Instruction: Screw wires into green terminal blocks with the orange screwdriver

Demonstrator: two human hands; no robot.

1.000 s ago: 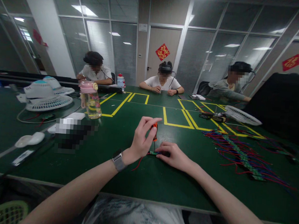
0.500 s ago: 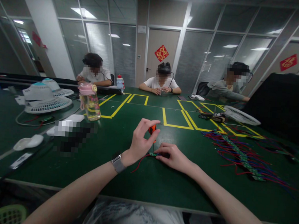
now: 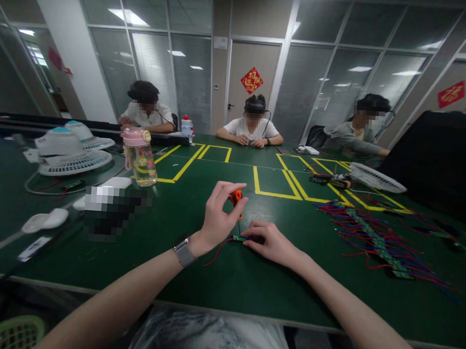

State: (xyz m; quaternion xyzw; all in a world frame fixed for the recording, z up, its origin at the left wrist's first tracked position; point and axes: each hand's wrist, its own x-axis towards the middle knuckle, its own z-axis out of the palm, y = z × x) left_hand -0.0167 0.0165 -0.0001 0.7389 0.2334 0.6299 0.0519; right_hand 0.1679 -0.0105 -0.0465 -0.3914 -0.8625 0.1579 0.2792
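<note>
My left hand (image 3: 221, 211) is curled round the orange and black handle of a screwdriver (image 3: 237, 197), index finger over its top. The screwdriver stands nearly upright, its thin shaft reaching down to a small green circuit board (image 3: 237, 239) on the table. Thumb and fingers of my right hand (image 3: 266, 236) are closed on the board's right end, by the wires there; the exact grip is partly hidden. A red wire (image 3: 216, 252) runs from the board's left end toward me.
Several wired circuit boards (image 3: 372, 235) lie in a row at right. A pink-lidded bottle (image 3: 140, 157), white fans (image 3: 73, 152) and an opened white case (image 3: 46, 221) are at left. Yellow tape (image 3: 277, 197) marks the green table (image 3: 170, 276). Three people sit across.
My left hand has shifted very slightly up and left on the screwdriver. The right hand stays at the circuit board, and the board keeps its place.
</note>
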